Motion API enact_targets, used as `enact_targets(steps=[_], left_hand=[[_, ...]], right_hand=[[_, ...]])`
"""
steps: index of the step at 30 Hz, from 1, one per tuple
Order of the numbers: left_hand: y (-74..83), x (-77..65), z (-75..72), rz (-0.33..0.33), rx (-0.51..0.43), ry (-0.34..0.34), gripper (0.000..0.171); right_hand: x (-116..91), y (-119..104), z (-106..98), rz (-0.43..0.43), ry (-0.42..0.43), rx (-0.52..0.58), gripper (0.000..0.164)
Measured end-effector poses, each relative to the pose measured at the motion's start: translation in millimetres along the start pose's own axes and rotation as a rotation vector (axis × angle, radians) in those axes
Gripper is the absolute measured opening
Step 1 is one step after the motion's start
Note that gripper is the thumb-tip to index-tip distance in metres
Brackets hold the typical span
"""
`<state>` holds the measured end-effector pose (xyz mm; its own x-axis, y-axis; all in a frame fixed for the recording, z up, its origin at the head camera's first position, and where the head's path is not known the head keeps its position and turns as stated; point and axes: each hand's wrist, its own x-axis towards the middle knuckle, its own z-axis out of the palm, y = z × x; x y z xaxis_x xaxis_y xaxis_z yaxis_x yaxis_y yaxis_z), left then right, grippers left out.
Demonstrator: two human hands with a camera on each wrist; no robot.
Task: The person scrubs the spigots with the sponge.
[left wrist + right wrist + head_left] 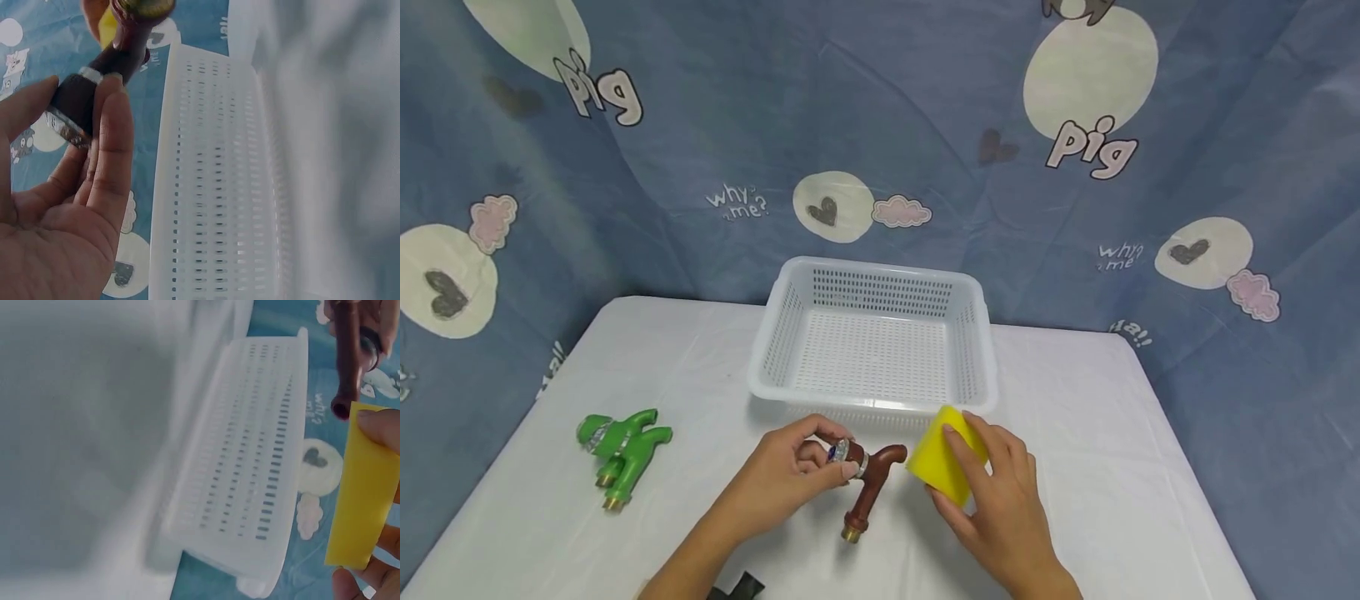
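Observation:
My left hand (790, 467) pinches the knob end of a brown faucet (872, 483) between thumb and fingers. The faucet's brass-threaded end points down toward the table, and its spout faces right. In the left wrist view the same faucet (122, 53) is held up, its knob between thumb and fingers. A yellow sponge (946, 454) is gripped by my right hand (1007, 500), just right of the spout. The right wrist view has the sponge (362, 487) close to the spout's mouth; whether they touch I cannot tell.
Behind the hands stands a white perforated basket (872, 404) on the white-covered table (1075, 400). Green faucets (625, 450) lie at the left. A dark object (745, 586) shows near the front edge, by the left forearm. A blue printed curtain (910, 100) hangs behind the table.

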<state>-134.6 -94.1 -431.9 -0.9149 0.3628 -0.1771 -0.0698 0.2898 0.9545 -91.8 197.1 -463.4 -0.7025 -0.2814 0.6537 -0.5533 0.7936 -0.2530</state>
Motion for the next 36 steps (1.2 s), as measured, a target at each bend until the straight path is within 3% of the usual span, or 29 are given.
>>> enact_targets(steps=[6,10,14,23,31,36], left_hand=[[1.7,1.6,4.4,0.001,0.002,0.082,0.043],[2.8,1.6,6.9,0.013,0.009,0.063,0.042],[4.9,0.6,9.5,0.016,0.013,0.042,0.044],[5.0,-0.4,9.4,0.0,-0.04,0.007,0.043],[3.5,2.4,11.6,0.048,-0.006,-0.013,0.041],[3.3,3.6,12.5,0.017,-0.051,0.001,0.045]], right_hand=[[-1,-15,0,-0.074,-0.039,0.074,0.059],[-2,-23,5,-0.124,-0.058,0.072,0.058],[-4,-23,10,-0.141,-0.024,0.034,0.056],[-5,-2,9,-0.053,0.062,0.004,0.053],[-4,6,0,0.077,0.091,-0.006,0.058],[-4,-9,2,-0.014,0.099,0.044,0.058]])
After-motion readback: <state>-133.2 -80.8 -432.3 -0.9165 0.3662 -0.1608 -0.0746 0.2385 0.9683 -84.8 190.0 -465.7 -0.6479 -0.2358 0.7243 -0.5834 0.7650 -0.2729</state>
